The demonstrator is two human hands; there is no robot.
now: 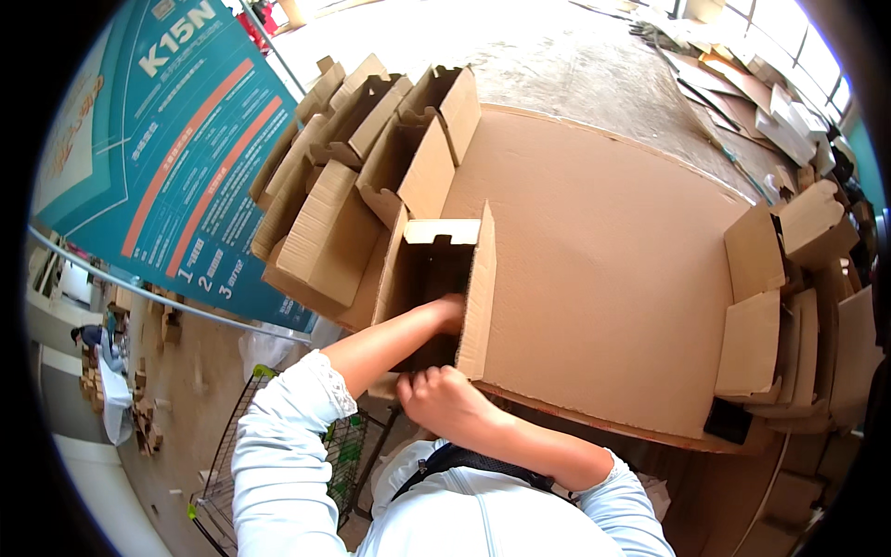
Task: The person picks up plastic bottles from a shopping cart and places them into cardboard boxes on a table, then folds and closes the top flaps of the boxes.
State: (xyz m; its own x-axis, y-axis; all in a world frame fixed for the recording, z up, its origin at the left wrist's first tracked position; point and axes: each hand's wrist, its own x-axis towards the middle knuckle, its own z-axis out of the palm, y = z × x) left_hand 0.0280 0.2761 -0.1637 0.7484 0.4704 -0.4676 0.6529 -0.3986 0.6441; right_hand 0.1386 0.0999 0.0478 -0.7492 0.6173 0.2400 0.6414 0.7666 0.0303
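Cardboard box (436,278), brown and corrugated with its flaps raised, stands open at the near left edge of a broad cardboard-covered table (603,269), its inside dark and its contents hidden. One person's left hand (448,311) reaches into the box, fingers out of sight, while the right hand (445,399) curls loosely against the box's near bottom edge. Folded empty boxes (353,158) crowd the table's left edge, flat cardboard blanks (789,316) its right.
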